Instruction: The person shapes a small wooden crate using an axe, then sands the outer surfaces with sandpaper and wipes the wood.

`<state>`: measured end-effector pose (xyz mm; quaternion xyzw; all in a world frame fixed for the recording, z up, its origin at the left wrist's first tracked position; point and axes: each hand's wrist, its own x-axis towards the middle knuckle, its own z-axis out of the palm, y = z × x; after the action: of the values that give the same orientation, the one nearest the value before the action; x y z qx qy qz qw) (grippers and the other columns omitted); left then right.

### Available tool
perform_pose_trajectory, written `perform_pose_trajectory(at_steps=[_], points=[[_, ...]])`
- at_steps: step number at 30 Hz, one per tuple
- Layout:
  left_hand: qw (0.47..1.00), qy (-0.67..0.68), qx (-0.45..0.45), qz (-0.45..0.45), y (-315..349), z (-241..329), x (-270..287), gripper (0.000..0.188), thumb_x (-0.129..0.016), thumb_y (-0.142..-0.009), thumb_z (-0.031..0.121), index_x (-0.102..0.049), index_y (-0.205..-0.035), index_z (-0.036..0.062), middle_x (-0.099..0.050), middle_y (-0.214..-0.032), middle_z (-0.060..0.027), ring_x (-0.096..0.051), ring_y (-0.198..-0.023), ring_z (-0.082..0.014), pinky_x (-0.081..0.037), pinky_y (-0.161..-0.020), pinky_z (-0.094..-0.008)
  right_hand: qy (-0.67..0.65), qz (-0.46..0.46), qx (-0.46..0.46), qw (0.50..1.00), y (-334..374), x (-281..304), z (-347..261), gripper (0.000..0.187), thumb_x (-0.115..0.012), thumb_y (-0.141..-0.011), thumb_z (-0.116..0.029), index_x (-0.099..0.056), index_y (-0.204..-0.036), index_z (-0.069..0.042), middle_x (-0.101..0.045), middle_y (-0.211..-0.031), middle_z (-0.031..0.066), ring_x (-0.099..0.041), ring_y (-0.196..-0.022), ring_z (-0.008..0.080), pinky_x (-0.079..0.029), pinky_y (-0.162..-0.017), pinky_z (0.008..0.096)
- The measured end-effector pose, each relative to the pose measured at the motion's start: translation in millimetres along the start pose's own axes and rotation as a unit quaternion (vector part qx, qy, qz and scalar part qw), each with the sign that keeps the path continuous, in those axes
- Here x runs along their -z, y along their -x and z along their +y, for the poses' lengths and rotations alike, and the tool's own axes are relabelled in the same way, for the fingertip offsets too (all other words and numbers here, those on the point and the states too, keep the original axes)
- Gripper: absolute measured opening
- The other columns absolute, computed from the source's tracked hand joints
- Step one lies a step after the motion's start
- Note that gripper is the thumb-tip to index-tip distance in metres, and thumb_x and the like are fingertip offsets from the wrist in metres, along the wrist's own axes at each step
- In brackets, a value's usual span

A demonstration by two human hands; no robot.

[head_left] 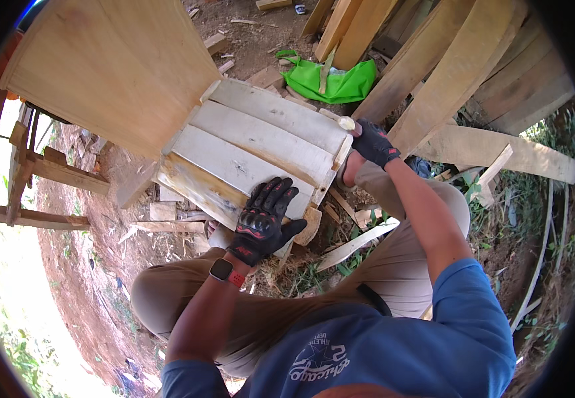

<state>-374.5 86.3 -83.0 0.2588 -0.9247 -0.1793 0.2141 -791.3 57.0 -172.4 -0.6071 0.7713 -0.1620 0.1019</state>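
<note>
In front of me is a wooden chair-like piece with a seat of pale slats (267, 129) and a broad, smooth back panel (115, 73) rising at the far left. The near slat is stained yellow-brown along its edge. My left hand (264, 222), in a black glove with red marks, lies flat on the slats near their front corner, thumb spread. My right hand (375, 142), gloved alike, is closed at the seat's right corner, beside a pale rounded wooden end (346, 124). Its fingers hide what they grip.
Long planks (447, 73) lean at the upper right, and another board (500, 151) lies below them. A bright green bag (334, 81) rests beyond the seat. Wood scraps litter the dirt around my legs. A wooden frame (62, 174) stands at the left.
</note>
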Motion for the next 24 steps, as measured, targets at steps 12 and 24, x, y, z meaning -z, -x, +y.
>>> perform_pose_trajectory(at_steps=[12,24], points=[[1.000,0.014,0.022,-0.018,-1.0,4.9,-3.0,0.066,-0.075,-0.093,0.047,-0.058,-0.141,0.0041,-0.056,-0.151,-0.0169,-0.047,-0.145,-0.0390,-0.037,-0.122,-0.0518,0.034,0.009,0.034,0.999,-15.6,20.3,-20.6,0.032,-0.064,-0.095,-0.033,-0.069,-0.117,-0.009,-0.072,-0.119,0.0241,-0.067,-0.115,0.0435,-0.055,-0.094,0.0512],[1.000,0.016,0.010,-0.002,-2.8,2.0,-0.3,0.066,-0.077,-0.092,0.045,-0.058,-0.142,0.0058,-0.057,-0.152,-0.0156,-0.049,-0.144,-0.0372,-0.037,-0.122,-0.0517,0.115,0.054,0.007,0.992,-6.5,43.8,-26.9,0.027,-0.065,-0.086,-0.021,-0.070,-0.110,-0.007,-0.073,-0.105,0.0233,-0.071,-0.103,0.0415,-0.056,-0.088,0.0552]])
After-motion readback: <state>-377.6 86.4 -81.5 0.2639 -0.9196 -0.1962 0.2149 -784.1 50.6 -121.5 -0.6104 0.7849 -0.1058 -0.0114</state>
